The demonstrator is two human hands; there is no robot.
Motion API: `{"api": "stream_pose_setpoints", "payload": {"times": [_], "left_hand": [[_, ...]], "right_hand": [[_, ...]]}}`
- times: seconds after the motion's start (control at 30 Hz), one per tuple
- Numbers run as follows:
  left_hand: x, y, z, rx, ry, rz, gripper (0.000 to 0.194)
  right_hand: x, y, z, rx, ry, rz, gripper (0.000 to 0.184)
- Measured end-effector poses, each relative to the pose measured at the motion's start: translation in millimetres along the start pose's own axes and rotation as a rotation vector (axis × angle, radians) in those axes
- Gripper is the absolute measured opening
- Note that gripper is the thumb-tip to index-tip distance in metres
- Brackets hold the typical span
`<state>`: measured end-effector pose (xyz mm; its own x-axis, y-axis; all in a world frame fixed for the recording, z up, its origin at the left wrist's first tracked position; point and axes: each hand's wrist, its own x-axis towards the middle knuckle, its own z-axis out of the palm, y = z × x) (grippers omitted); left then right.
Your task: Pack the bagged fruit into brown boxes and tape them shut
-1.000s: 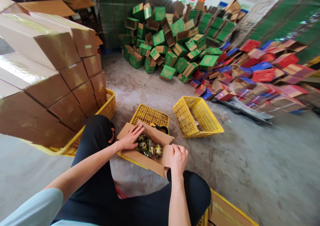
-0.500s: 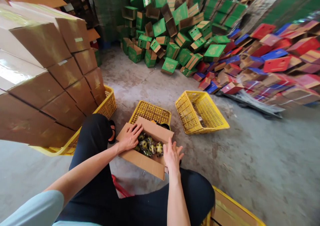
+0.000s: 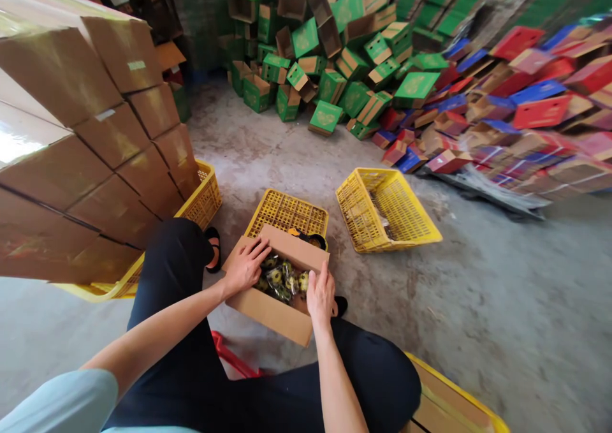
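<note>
A small brown cardboard box (image 3: 277, 319) stands between my legs with its long flaps raised. Inside lie several yellow-green, dark-spotted items (image 3: 284, 278) in clear plastic wrap; their exact kind is unclear. My left hand (image 3: 246, 268) lies with stretched fingers on the left end flap, fingertips over the opening. At the right end my right hand (image 3: 321, 296) rests against the end flap, fingers extended and thumb toward the opening. It covers part of that flap. Neither hand grasps anything.
Behind the box is an upturned yellow crate (image 3: 287, 211) with a black-and-orange tool (image 3: 313, 239), partly hidden. Another yellow crate (image 3: 406, 210) lies tilted to its right. Stacked cartons (image 3: 115, 136) rise at left. Green boxes (image 3: 329, 88) and red-blue boxes (image 3: 540, 111) are heaped behind.
My right hand has shifted left, inward over the box's right end, and its fingers have come closer together. My left hand keeps nearly the same place. The view has shifted slightly.
</note>
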<state>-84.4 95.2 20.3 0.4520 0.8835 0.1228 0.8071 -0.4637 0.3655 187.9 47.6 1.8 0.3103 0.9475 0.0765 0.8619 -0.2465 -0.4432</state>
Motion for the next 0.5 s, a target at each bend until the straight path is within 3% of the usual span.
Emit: {"api": "stream_pose_setpoints", "payload": {"times": [0.1,0.2,0.37,0.43,0.5], "left_hand": [[0.3,0.0,-1.6,-0.016,0.001,-0.012,0.069],[0.3,-0.2,-4.1,-0.031,-0.001,-0.014,0.067],[-1.3,-0.1,-7.1,-0.062,-0.001,-0.015,0.065],[-2.2,-0.3,-6.7,-0.072,-0.006,-0.014,0.065],[-2.5,-1.1,-5.2,-0.078,-0.008,-0.010,0.065]], "right_hand": [[2.6,5.1,2.2,0.070,0.025,-0.024,0.078],[6.1,3.9,-2.2,0.116,-0.038,0.006,0.077],[3.5,-9.2,-20.9,0.039,-0.163,0.184,0.073],[-1.0,-15.9,-32.3,0.011,-0.085,0.161,0.071],[-5.9,-22.6,-43.8,0.022,0.037,0.004,0.067]]}}
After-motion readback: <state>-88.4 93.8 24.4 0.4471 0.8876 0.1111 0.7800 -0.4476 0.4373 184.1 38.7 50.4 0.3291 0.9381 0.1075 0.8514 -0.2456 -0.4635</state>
